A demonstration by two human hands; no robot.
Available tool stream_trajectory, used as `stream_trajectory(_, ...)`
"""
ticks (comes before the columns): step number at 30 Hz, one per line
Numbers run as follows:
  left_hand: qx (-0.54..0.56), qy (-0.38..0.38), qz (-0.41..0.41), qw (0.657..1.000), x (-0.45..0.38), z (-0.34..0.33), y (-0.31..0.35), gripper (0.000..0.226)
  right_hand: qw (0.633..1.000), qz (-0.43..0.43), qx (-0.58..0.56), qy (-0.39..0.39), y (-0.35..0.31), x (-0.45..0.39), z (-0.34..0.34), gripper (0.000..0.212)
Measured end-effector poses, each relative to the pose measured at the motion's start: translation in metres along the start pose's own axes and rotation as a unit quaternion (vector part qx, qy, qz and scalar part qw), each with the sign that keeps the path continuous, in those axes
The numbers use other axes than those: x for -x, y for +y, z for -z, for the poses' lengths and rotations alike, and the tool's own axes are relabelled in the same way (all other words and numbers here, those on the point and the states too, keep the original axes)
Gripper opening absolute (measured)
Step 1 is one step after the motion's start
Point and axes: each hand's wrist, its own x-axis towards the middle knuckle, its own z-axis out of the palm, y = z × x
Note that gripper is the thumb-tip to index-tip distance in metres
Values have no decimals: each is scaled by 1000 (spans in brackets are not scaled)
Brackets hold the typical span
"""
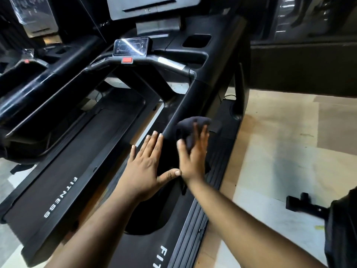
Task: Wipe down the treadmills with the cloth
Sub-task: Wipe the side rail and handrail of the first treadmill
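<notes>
Treadmill (pixel 81 151) fills frame centre-left w/ console (pixel 131 47) at top centre, cloth (pixel 190 130) on its handrail (pixel 185 111) mid-frame, both hands just below, floor (pixel 280 151) at right.

The word "FITNESS" stands in white capitals on the left side rail (pixel 59 198) of the treadmill (pixel 92 151). On the right side rail (pixel 164 256), white capitals read "FIT" before the frame edge cuts them off. The markings on the small console screen (pixel 130 47) are too blurred to read.

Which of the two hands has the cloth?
The right hand has the dark cloth, bunched under its fingers beside the treadmill's side handrail. The left hand is spread flat with nothing in it.
</notes>
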Motion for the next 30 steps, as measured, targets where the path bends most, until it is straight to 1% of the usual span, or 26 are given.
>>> stream_trajectory(1, 3, 0, 2, 1000, -2, 1, 0, 125, 997, 50, 46, -37, -4, 11, -1, 74)
stream_trajectory(2, 10, 0, 5, 1000, -4, 1, 0, 126, 991, 81, 87, -62, -6, 9, 0, 70)
stream_trajectory(5, 13, -9, 10, 1000, -7, -1, 1, 123, 969, 110, 203, -85, -14, -57, 9, 63)
stream_trajectory(6, 13, -12, 13, 1000, -8, 0, 0, 121, 960, 105, 245, -90, -18, -87, 9, 61)
stream_trajectory(8, 20, -7, 20, 1000, -15, 2, -3, 119, 948, 58, 292, -111, -30, -142, 5, 58)
stream_trajectory(10, 23, -8, 26, 999, -21, 3, -2, 119, 940, 27, 318, -122, -38, -159, 1, 59)
stream_trajectory(12, 25, -5, 35, 999, -21, 2, 3, 121, 934, 56, 325, -137, -37, -132, 3, 61)
stream_trajectory(14, 32, -4, 36, 999, -20, 1, 6, 127, 939, 109, 291, -148, -27, -79, 13, 65)
stream_trajectory(16, 41, -1, 39, 998, -27, 4, 7, 133, 943, 134, 254, -167, -14, -41, 24, 69)
stream_trajectory(18, 40, 3, 43, 998, -40, 8, 8, 134, 942, 143, 245, -178, -11, -57, 26, 68)
stream_trajectory(20, 29, 6, 35, 999, -57, 9, 14, 128, 932, 150, 284, -165, -16, -105, 20, 63)
stream_trajectory(22, 20, 9, 26, 999, -76, 11, 20, 122, 923, 127, 323, -165, -25, -161, 17, 60)
stream_trajectory(24, 10, 6, 24, 1000, -90, 11, 27, 119, 924, 91, 334, -162, -27, -197, 18, 60)
stream_trajectory(26, 12, 4, 25, 1000, -91, 6, 30, 120, 927, 89, 334, -142, -22, -185, 19, 61)
stream_trajectory(28, 23, 8, 28, 999, -91, 4, 30, 124, 940, 114, 294, -126, -16, -144, 23, 66)
stream_trajectory(30, 26, 11, 29, 999, -94, 7, 28, 127, 951, 127, 242, -143, -9, -107, 26, 72)
